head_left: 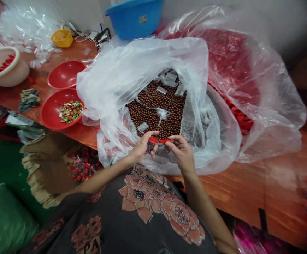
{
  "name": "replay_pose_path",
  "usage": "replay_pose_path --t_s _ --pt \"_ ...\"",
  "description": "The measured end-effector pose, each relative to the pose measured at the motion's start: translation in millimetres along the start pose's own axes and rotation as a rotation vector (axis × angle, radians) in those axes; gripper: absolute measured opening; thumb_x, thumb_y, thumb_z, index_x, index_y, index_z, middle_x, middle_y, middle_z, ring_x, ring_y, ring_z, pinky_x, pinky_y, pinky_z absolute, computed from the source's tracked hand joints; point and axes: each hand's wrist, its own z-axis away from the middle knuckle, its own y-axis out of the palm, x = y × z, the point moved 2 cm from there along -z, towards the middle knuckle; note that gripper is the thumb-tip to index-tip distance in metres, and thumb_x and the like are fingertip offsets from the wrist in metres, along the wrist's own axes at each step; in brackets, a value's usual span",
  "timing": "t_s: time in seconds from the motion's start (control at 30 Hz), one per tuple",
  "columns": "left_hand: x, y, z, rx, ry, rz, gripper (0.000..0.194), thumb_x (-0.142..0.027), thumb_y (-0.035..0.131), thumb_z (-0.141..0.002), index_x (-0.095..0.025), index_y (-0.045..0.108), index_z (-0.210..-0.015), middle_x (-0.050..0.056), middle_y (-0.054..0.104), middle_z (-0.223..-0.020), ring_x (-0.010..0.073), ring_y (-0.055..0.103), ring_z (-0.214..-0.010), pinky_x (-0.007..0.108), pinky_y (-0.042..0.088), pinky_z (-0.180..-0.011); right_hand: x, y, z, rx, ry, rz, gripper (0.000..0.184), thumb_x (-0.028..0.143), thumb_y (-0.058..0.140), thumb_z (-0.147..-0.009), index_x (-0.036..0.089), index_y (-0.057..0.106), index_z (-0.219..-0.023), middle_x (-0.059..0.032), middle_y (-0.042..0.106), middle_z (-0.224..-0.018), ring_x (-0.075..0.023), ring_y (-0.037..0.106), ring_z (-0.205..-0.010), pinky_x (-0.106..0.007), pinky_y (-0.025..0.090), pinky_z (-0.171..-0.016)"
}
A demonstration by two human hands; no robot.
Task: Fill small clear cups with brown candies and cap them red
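Note:
My left hand [142, 145] is closed around a small red plastic piece [153, 140]; whatever else lies in its curled fingers is hard to make out. Thumb and fingers of my right hand [182, 152] pinch another red plastic piece [165, 141], close beside the first. Both hands are over the near edge of a large white plastic bag [108, 84], spread open. Inside it lie many small round brown balls [155, 106], like chocolate beads. Several small clear plastic tubes [161, 90] rest on the balls.
Left on the table are two red bowls [47, 114], one with wrapped sweets [71, 111], a cream basin [12, 76] and a yellow basket [62, 38]. A blue basin [134, 17] stands behind. A clear bag of red pieces [230, 67] is right. Below sits a cardboard box [44, 165].

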Motion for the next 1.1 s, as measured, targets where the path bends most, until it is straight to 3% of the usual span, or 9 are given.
replay_pose_path --t_s 0.13,0.3,0.43,0.67,0.8,0.9,0.97,1.03,1.1 --pt "7 1.7 0 0.032 -0.024 -0.047 0.071 -0.072 0.030 -0.091 -0.017 0.051 -0.131 -0.003 0.053 -0.055 0.0107 0.046 -0.044 0.022 0.041 -0.043 6 6 4 -0.083 -0.067 0.011 0.030 0.042 0.063 -0.086 0.022 0.063 -0.108 -0.0055 0.070 -0.098 -0.0171 0.067 -0.086 -0.034 0.055 -0.077" --pt "12 2.7 0 -0.026 -0.072 -0.060 0.077 -0.079 0.025 -0.087 -0.017 0.065 -0.106 0.001 0.054 -0.058 0.0110 0.048 -0.049 0.023 0.035 -0.044 26 20 13 0.180 -0.512 0.564 0.058 0.050 0.065 -0.084 0.024 0.050 -0.134 -0.0108 0.061 -0.130 -0.0264 0.056 -0.118 -0.048 0.046 -0.101" --pt "10 -0.5 -1 -0.089 -0.062 -0.081 0.058 -0.068 0.039 -0.090 -0.017 0.065 -0.099 -0.001 0.051 -0.058 0.0101 0.045 -0.050 0.024 0.035 -0.048 25 24 13 0.182 -0.639 0.771 0.073 0.052 0.062 -0.085 0.018 0.036 -0.143 -0.0166 0.054 -0.135 -0.0294 0.051 -0.121 -0.048 0.045 -0.100" --pt "25 -8.2 15 -0.061 0.053 -0.004 0.045 -0.051 0.040 -0.092 -0.019 0.054 -0.120 -0.004 0.046 -0.058 0.0094 0.040 -0.046 0.022 0.031 -0.045 18 33 11 0.188 -1.030 0.877 0.069 0.056 0.060 -0.084 0.010 0.045 -0.132 -0.0192 0.062 -0.111 -0.0295 0.055 -0.101 -0.043 0.047 -0.086" --pt "20 -16.0 35 -0.072 0.091 -0.080 0.046 -0.052 0.035 -0.093 -0.020 0.050 -0.122 -0.004 0.046 -0.059 0.0101 0.040 -0.045 0.023 0.032 -0.044 21 49 15 0.256 -1.022 0.831 0.070 0.056 0.058 -0.086 0.011 0.042 -0.136 -0.0186 0.062 -0.111 -0.0293 0.057 -0.102 -0.043 0.047 -0.085" --pt "-8 -44.6 57 -0.293 0.309 -0.325 0.047 -0.057 0.035 -0.093 -0.019 0.052 -0.116 -0.001 0.052 -0.070 0.0113 0.047 -0.055 0.026 0.041 -0.053 28 50 18 0.305 -0.881 0.836 0.080 0.055 0.059 -0.086 0.014 0.029 -0.148 -0.0209 0.054 -0.131 -0.0320 0.053 -0.119 -0.047 0.048 -0.090" --pt "-34 -83.5 71 -0.646 0.523 -0.515 0.044 -0.058 0.037 -0.093 -0.020 0.054 -0.108 0.002 0.057 -0.080 0.0133 0.053 -0.067 0.029 0.046 -0.065 33 34 15 0.212 -0.777 0.810 0.083 0.051 0.062 -0.087 0.017 0.024 -0.152 -0.0213 0.048 -0.139 -0.0331 0.050 -0.125 -0.049 0.049 -0.092" --pt "-55 -131.4 75 -0.959 0.606 -0.714 0.039 -0.056 0.040 -0.094 -0.022 0.054 -0.106 0.006 0.061 -0.094 0.0171 0.057 -0.085 0.034 0.046 -0.082 34 -1 8 -0.031 -0.636 0.750 0.077 0.046 0.064 -0.086 0.020 0.031 -0.150 -0.0207 0.050 -0.137 -0.0325 0.056 -0.118 -0.049 0.053 -0.086" --pt "-66 -178.0 68 -1.031 0.585 -0.756 0.038 -0.057 0.049 -0.091 -0.022 0.057 -0.102 0.011 0.063 -0.102 0.0234 0.056 -0.100 0.043 0.041 -0.094 27 -52 1 -0.399 -0.473 0.682 0.063 0.046 0.063 -0.086 0.021 0.046 -0.142 -0.0203 0.057 -0.127 -0.0298 0.063 -0.100 -0.048 0.053 -0.076"
